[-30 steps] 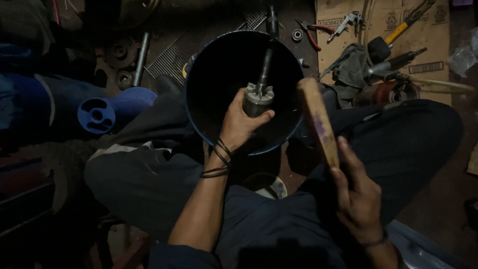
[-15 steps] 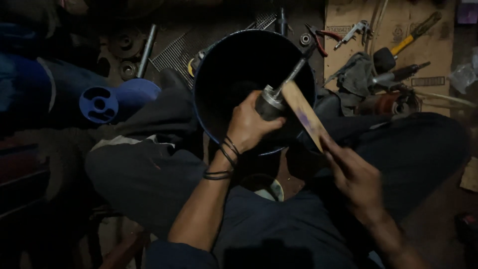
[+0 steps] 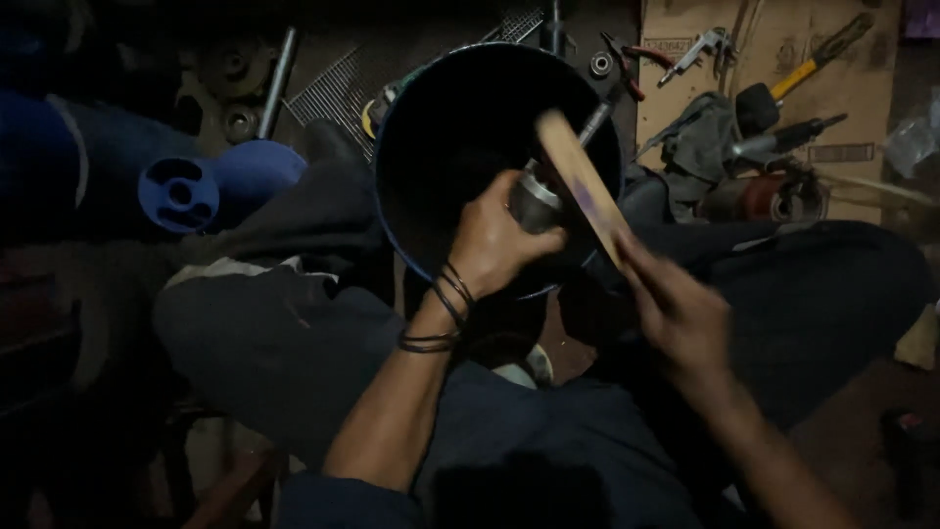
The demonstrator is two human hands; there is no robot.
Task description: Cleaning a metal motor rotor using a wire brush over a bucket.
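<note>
My left hand point(image 3: 494, 240) grips a grey metal cylinder with a thin shaft point(image 3: 537, 199) over a dark round bucket point(image 3: 431, 127) that sits between my knees. My right hand point(image 3: 676, 309) holds a flat wooden stick point(image 3: 583, 186), tilted up and to the left; its upper end lies across the cylinder's shaft. The right hand is blurred by motion. Black bands circle my left wrist.
A blue plastic part point(image 3: 181, 191) with holes lies at the left beside a metal grid point(image 3: 333, 93). On cardboard point(image 3: 862, 69) at the upper right lie a yellow-handled hammer point(image 3: 783, 88), pliers point(image 3: 627, 59) and other tools. My dark-trousered legs point(image 3: 274, 333) fill the lower view.
My right hand swung the wooden stick from upright at the right leftward onto the cylinder's shaft. My left hand kept its grip on the cylinder, which shifted slightly.
</note>
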